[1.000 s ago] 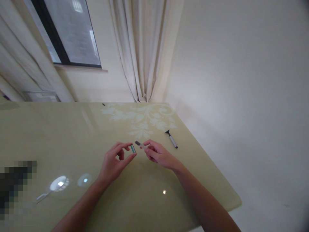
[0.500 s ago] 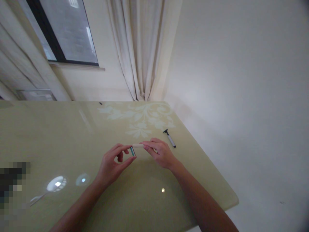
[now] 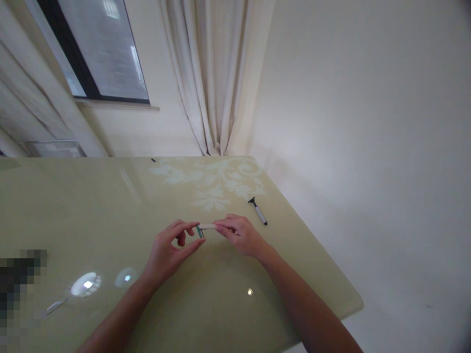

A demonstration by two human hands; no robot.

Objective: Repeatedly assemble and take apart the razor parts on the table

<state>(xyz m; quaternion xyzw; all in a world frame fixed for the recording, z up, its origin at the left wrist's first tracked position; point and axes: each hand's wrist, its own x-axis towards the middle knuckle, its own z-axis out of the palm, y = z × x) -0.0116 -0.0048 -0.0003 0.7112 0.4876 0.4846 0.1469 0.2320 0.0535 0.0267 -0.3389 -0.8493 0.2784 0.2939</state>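
Between the thumb and index finger of my left hand is a small teal-and-dark strip, shaped like a razor cartridge. It stands nearly upright, pinched at its top and bottom ends. My right hand grips a slim cream-coloured stick that points left. The stick's left tip meets the upper part of the strip, or lies just in front of it; I cannot tell which. Its right end is hidden in my fingers. Both hands are above the table. Beyond my right hand lies a razor with a grey-and-black handle.
The glossy pale-green table has a white floral pattern at its far edge. A tiny dark piece lies near that edge. A pixelated dark patch covers the left side. Beyond are curtains, a window and a white wall.
The stick has shifted slightly left and down, so its tip now meets or overlaps the strip. My right hand has lowered a little with it. The left hand has barely moved.
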